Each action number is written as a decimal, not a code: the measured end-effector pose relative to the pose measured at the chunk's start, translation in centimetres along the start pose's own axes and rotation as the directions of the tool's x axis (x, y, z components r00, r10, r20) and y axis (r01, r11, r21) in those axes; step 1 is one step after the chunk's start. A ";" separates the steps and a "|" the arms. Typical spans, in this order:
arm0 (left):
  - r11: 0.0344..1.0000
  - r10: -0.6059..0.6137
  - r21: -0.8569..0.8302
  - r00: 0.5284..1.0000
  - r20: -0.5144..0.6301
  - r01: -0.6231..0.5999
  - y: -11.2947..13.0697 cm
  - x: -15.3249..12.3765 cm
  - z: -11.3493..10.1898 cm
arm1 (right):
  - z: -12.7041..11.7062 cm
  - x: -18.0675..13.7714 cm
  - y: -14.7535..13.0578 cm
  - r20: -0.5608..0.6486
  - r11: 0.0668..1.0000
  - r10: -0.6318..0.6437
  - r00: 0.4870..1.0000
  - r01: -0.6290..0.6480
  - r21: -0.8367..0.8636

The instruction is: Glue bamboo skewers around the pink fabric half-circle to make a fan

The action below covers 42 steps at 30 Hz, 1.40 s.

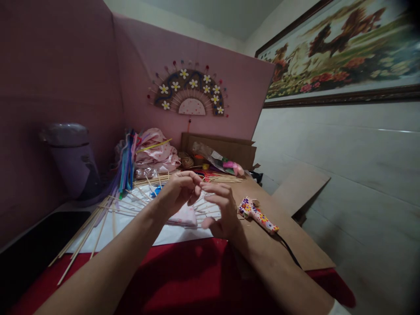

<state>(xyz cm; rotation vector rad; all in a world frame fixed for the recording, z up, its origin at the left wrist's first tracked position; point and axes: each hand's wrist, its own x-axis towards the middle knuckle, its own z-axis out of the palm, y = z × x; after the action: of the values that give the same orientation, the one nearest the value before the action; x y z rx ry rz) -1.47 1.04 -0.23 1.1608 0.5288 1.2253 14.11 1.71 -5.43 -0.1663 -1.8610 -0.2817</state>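
My left hand [183,188] is raised over the work with its fingers curled together in a pinch; whatever they may hold is too small to make out. Fingers bent and thumb apart, my right hand [223,205] meets the left fingertips and shows nothing in its grasp. Below them lies a pink dotted fabric piece [184,217], with thin wooden sticks [131,212] fanning out from it over a white sheet [166,238]. Part of this fan is hidden by my hands. To the right of my right hand lies a glue gun in a flower-patterned cover [257,214].
Pipe cleaners [126,157], crumpled pink fabric [155,153] and a twine ball [186,160] stand at the back. A purple tumbler [70,162] is at left, by a black panel [36,249]. Cardboard [295,245] covers the right side. A decorated fan [192,89] hangs ahead.
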 end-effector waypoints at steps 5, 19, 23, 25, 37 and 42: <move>1.000 -0.004 -0.027 1.000 -0.006 0.004 -0.1 0.2 0.2 | 0.4 0.6 1.4 -0.136 0.582 0.739 0.660 -0.523 0.623; 0.923 -0.165 0.375 0.968 0.187 0.085 -2.4 -0.4 2.0 | 0.1 1.2 3.0 0.447 -0.309 0.836 0.317 -0.402 0.862; 0.823 -0.514 0.523 0.687 0.514 0.224 -2.0 -2.0 3.3 | 0.4 0.9 3.4 0.430 -0.286 0.837 0.339 -0.398 0.871; 0.764 -0.645 0.545 0.413 0.643 0.345 -2.6 -2.7 4.0 | 0.5 0.8 3.6 0.426 -0.295 0.847 0.318 -0.385 0.875; 0.900 -0.401 0.386 0.734 0.548 0.203 -3.9 -2.6 4.5 | 0.8 0.5 3.8 0.490 -0.338 0.795 0.357 -0.410 0.847; 0.952 0.013 0.305 0.996 0.086 -0.039 -3.8 -1.2 4.3 | 0.5 0.5 3.5 0.479 -0.344 0.820 0.314 -0.399 0.850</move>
<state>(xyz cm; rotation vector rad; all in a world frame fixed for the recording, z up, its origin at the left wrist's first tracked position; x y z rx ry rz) 3.45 -1.46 -2.26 1.4788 0.6594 1.1372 14.35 5.21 -4.69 -0.2632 -0.8568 1.7081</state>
